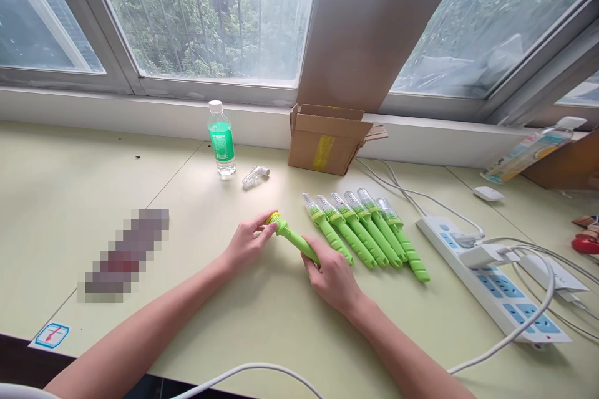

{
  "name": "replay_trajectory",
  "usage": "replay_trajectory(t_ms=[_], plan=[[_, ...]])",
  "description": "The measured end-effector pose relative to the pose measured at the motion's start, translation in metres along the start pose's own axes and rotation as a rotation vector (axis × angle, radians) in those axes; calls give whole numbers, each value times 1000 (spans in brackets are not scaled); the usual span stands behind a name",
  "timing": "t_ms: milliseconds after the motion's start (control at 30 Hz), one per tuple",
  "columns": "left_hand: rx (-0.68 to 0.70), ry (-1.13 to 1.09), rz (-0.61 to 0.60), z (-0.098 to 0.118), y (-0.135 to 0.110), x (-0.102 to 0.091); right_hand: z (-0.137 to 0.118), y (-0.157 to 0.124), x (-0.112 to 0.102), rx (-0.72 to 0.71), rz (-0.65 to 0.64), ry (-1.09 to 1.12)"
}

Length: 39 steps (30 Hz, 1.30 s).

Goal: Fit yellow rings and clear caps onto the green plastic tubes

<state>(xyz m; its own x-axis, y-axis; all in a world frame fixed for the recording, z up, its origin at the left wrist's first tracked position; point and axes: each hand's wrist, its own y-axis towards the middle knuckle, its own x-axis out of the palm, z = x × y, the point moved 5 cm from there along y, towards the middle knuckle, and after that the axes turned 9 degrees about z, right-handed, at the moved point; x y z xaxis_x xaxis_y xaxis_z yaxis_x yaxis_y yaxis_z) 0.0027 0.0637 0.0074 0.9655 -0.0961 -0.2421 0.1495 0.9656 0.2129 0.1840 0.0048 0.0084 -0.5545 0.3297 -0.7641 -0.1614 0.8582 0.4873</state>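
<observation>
Both of my hands hold one green plastic light stick [294, 238], tilted over the table. At its upper end, the fingers of my left hand [248, 242] pinch around the yellow ring. My right hand [333, 274] is wrapped round the lower end of the handle. No clear cap shows on this stick. To the right lie several similar green light sticks [360, 230], side by side, with clear caps pointing away from me. A clear plastic piece [255, 177] with a whitish end lies beyond my left hand.
A water bottle [221, 140] stands at the back, left of an open cardboard box [322, 140]. On the right lies a white power strip [491, 280] with plugs and cables. A blurred dark patch [124, 255] and a sticker [52, 335] are at left.
</observation>
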Motion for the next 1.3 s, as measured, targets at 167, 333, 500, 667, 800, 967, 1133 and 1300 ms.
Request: replay_trajectory(t_ms=[167,333,500,667,800,967,1133,1300], plan=[[-6,-8,24,1,-2,2,0,1,0,101,-34,67],[-79,-130,12,1,-2,2,3,1,-1,69,38,16],[-133,-243,-21,2,1,2,5,1,-4,-8,101,-85],[-153,-251,-52,0,2,2,5,0,-4,-38,115,-133],[-139,-201,-53,-1,2,0,5,0,-3,-53,117,-146],[-66,-107,-26,3,0,-2,4,0,-5,-53,113,-152],[55,-68,-24,11,-3,0,4,0,-7,-54,127,-155],[89,-37,8,12,-4,1,3,-1,-7,-81,147,-158]])
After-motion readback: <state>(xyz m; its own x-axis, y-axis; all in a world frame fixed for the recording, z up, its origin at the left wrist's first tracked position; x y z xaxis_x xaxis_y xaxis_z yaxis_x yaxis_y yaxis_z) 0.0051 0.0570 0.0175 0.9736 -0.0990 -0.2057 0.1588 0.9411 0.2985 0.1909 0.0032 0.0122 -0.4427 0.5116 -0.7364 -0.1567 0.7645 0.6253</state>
